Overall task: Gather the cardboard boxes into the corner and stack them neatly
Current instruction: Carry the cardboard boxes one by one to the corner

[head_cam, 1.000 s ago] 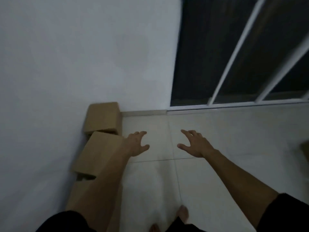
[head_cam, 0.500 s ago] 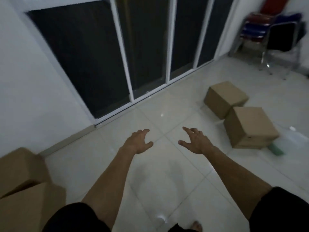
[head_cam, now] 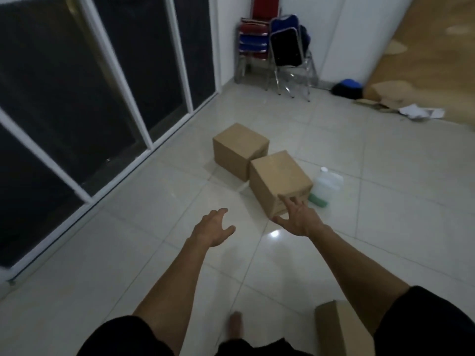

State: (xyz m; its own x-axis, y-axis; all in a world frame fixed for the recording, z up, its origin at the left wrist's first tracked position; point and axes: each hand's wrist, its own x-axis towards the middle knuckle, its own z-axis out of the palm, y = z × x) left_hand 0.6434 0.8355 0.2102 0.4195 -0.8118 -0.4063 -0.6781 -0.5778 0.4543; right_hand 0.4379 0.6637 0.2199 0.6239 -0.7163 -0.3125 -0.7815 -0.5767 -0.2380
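Observation:
Two brown cardboard boxes sit side by side on the white tiled floor ahead of me: a far box point(head_cam: 239, 150) and a nearer box point(head_cam: 279, 182). A third cardboard box point(head_cam: 339, 327) lies by my right side at the bottom edge, partly hidden by my arm. My left hand point(head_cam: 213, 228) is stretched out, open and empty, over bare floor left of the nearer box. My right hand point(head_cam: 299, 217) is open too, fingers spread, in front of the nearer box's lower corner; I cannot tell if it touches.
Dark glass sliding doors point(head_cam: 77, 98) run along the left. Stacked chairs point(head_cam: 275, 50) stand in the far corner. A clear plastic container point(head_cam: 327, 185) with a green item lies right of the nearer box. A brown board point(head_cam: 424, 60), scraps and paper lie far right. My bare foot point(head_cam: 235, 327) shows below.
My view has swung right, away from the boxes stacked against the wall. The two loose boxes now lie straight ahead and closer. Both hands stay open and empty.

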